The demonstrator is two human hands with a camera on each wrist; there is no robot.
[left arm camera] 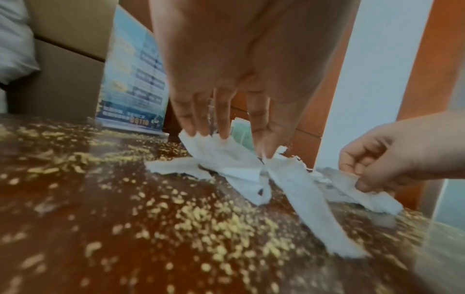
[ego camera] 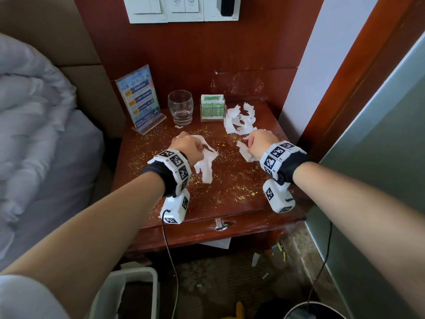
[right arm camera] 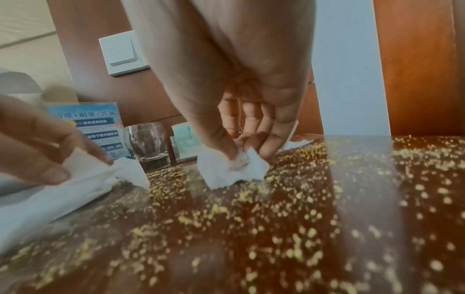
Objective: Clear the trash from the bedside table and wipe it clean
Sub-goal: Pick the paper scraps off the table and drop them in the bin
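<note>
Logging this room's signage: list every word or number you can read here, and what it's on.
"招嫖+刷单=诈骗": heading of the blue table sign.
"01", "02", "03": yellow tabs on that sign.
"96110", blurred: the sign's foot, left wrist view.
Too small or blurred: the sign's small print, green packets, wall switch plates.

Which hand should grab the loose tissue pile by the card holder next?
Right. The right hand pinches a small tissue wad just in front of the tissue pile; the left hand, gripping long tissue strips, is farther away.
</note>
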